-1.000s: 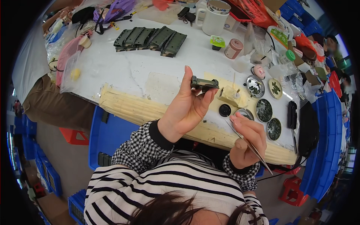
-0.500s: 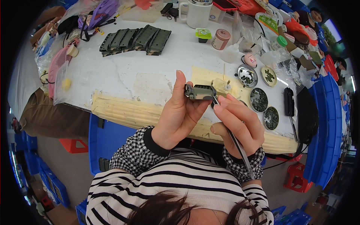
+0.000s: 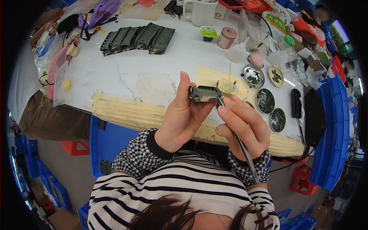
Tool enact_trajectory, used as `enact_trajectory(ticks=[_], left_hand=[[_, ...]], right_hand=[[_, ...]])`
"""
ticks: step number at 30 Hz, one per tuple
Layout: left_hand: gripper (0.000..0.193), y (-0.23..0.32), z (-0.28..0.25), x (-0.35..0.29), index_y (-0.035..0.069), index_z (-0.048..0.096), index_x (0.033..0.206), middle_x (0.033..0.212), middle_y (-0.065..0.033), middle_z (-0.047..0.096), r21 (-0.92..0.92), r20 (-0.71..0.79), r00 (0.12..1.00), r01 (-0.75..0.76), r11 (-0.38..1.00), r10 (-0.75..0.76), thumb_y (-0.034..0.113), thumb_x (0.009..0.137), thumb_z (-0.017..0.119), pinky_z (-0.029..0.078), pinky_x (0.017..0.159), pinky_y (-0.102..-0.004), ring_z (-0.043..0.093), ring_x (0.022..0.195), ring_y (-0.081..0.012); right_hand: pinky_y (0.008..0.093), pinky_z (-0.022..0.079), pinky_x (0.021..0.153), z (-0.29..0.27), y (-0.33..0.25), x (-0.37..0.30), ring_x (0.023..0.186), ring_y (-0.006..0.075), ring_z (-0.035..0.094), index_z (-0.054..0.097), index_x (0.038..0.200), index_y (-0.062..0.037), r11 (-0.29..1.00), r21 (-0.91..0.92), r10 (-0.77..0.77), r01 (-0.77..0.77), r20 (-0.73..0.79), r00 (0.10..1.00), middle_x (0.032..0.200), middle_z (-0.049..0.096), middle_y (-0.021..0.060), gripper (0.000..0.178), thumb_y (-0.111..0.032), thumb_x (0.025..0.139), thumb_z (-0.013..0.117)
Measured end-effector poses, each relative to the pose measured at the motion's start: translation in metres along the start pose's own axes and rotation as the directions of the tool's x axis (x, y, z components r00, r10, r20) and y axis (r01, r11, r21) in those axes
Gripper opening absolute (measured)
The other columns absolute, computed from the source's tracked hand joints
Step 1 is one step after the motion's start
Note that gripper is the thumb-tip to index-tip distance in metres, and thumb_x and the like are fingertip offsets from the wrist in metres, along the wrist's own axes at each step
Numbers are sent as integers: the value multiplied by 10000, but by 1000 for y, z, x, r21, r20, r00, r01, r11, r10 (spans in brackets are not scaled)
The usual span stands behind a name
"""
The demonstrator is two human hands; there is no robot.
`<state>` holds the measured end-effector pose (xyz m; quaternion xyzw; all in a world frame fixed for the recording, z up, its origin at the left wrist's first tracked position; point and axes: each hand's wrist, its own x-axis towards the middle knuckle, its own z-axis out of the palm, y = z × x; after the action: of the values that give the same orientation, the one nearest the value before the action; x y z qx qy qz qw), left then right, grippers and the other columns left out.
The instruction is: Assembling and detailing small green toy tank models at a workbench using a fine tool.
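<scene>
Between its thumb and fingers, my left hand (image 3: 178, 122) grips a small camouflage-painted plastic model piece (image 3: 206, 96), boxy and green-tan with ridged dark edges. My right hand (image 3: 247, 128) is closed around metal tweezers (image 3: 245, 151), held like a pen. Their tip is at the right end of the model piece; whether it pinches a tiny part there cannot be made out. Both hands are above the table's near edge. Just beyond them, a yellowish block with a white blob (image 3: 232, 87) sits on a yellow sheet (image 3: 205, 74).
Round tins of small dark green parts (image 3: 265, 101) stand to the right, beside a black-handled screwdriver (image 3: 296, 104). Several camouflage pieces (image 3: 147, 37) lie in a row at the back left. A white mug (image 3: 203, 13) is at the back. A blue tray (image 3: 115, 142) is below the table edge.
</scene>
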<state>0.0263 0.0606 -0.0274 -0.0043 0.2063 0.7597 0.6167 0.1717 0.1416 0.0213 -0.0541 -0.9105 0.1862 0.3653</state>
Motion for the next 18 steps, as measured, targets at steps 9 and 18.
enact_trajectory(ticks=[9, 18], left_hand=[[540, 1, -3, 0, 53, 561, 1085, 1035, -64, 649, 2, 2, 1000, -15, 1000, 15, 562, 921, 496, 557, 829, -233, 648, 945, -136], [573, 1, 3, 0, 32, 556, 1126, 1058, -78, 645, 63, -84, 996, -13, 998, 19, 562, 911, 516, 542, 868, -250, 638, 975, -147]], right_hand=[[428, 548, 886, 0, 2, 2, 995, 297, 651, 670, 1079, 17, 999, -5, -45, 46, 33, 998, 1053, 631, 136, 337, -1, 743, 646], [403, 578, 809, 1, 4, 8, 894, 303, 673, 670, 1028, 43, 983, -105, -143, 148, 52, 988, 972, 639, 147, 317, -8, 716, 668]])
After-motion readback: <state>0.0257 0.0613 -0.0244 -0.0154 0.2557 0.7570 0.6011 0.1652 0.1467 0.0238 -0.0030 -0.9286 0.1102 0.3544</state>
